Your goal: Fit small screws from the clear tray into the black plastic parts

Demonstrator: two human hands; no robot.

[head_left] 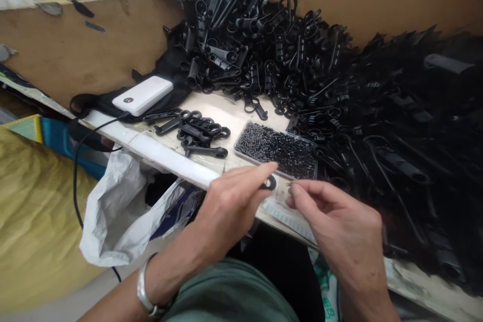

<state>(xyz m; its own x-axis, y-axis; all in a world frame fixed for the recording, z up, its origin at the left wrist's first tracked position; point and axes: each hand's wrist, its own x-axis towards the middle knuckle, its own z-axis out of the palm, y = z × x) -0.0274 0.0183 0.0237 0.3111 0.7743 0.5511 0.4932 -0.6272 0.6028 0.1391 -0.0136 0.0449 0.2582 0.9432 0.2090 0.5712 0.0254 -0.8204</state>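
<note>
My left hand [230, 204] is closed around a black plastic part [269, 182], whose ringed end sticks out past the fingertips. Just to the right, my right hand [335, 219] pinches a tiny dark piece [290, 185] between thumb and forefinger; it looks like a small screw or pin, too small to be sure. Beyond both hands lies a shallow clear tray [238, 150] full of tiny dark pieces. A small group of black plastic parts [196, 131] with ring ends rests on the table left of the tray.
A large heap of black plastic parts [260, 50] covers the table's back and right side. A white power bank [143, 95] with a black cable [77, 181] sits at the left on black cloth. An open white sack [109, 216] hangs below the table edge [151, 148].
</note>
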